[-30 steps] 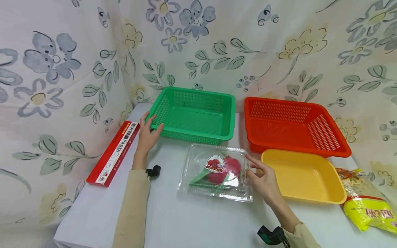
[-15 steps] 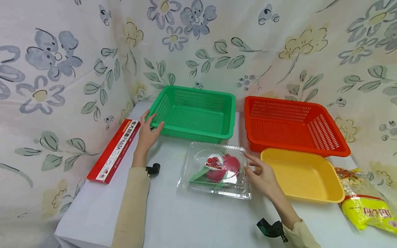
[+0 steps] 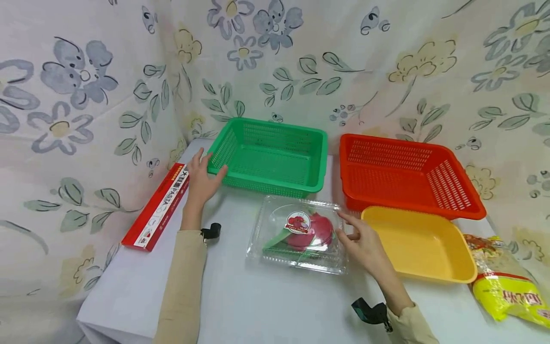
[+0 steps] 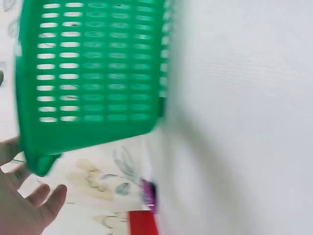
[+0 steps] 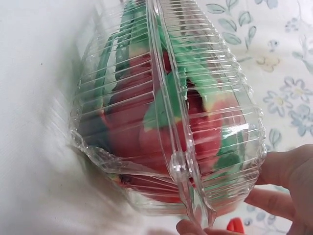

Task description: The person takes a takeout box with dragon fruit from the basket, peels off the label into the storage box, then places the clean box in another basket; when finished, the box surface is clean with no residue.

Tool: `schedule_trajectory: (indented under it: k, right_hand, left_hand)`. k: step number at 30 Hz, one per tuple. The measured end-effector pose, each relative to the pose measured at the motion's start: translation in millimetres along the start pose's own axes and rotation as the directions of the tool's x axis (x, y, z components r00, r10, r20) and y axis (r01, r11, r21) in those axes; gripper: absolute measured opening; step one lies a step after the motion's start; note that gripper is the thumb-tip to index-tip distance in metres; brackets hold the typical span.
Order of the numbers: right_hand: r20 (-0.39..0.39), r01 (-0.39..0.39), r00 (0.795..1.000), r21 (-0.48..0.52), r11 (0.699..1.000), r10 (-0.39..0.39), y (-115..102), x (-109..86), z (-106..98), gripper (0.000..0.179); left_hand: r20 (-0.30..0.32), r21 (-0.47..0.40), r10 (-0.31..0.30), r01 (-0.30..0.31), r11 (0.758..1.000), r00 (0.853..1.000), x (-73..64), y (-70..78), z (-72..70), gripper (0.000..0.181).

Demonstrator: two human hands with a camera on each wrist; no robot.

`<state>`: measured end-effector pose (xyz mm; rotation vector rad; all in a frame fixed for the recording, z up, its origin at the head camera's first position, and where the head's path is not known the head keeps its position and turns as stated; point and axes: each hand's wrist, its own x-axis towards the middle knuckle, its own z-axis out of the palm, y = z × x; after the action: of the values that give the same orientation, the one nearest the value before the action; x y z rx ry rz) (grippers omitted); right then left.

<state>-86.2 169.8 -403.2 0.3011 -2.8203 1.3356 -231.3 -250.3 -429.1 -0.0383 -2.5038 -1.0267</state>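
Observation:
In the head view, my left hand point(image 3: 202, 180) is at the near left corner of the green basket point(image 3: 275, 165), fingers spread. In the left wrist view, its fingertips lie right at the basket's rim point(image 4: 41, 164) and curl round nothing. A clear plastic clamshell box point(image 3: 266, 224) stands on the table, lid down, with a round red-and-white label on top. Inside is red dragon fruit point(image 5: 129, 125) with green tips. My right hand point(image 3: 365, 243) touches the box's right side, index finger at the far corner and thumb at the lid's edge, loosely bent.
A red basket point(image 3: 382, 184) stands at the back right, with a yellow tray point(image 3: 418, 243) before it. A yellow-and-clear food bag point(image 3: 507, 286) lies at the far right. A red pasta box point(image 3: 156, 208) lies on the left. A floral cloth point(image 3: 275, 62) hangs behind the table.
My left fingers have lifted a little and shifted left from the basket's rim. My right thumb has slid slightly left against the clamshell box. The view has shifted slightly.

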Motion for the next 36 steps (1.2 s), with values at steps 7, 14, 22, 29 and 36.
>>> schedule_trajectory:
  k: [7,14,22,29,36]
  right_hand:
    - [0.018,-0.027,0.999,0.005,1.000,0.027,2.4,-2.0,5.7,0.051]
    - [0.027,-0.032,0.999,0.006,0.999,0.032,3.5,-1.9,5.6,0.051]
    - [-0.003,-0.033,0.999,0.000,0.999,0.033,5.2,0.0,1.9,0.050]
    - [-0.001,-0.032,0.999,0.018,0.999,0.032,4.7,3.9,-1.4,0.050]
    - [0.006,-0.033,0.999,0.027,0.999,0.033,4.9,3.6,-1.5,0.050]
  left_hand:
    - [-0.005,0.011,0.048,-0.048,0.999,0.999,-10.7,32.5,-22.3,0.070]
    - [0.095,-0.037,0.226,-0.223,0.974,0.969,-24.8,71.0,-17.8,0.060]
    - [0.364,-0.050,0.388,-0.397,0.916,0.847,-46.8,117.9,2.3,0.050]
    - [0.512,-0.043,0.416,-0.461,0.886,0.751,-63.7,140.0,12.2,0.050]
    - [0.496,-0.084,0.360,-0.369,0.926,0.790,-85.8,128.6,15.9,0.053]
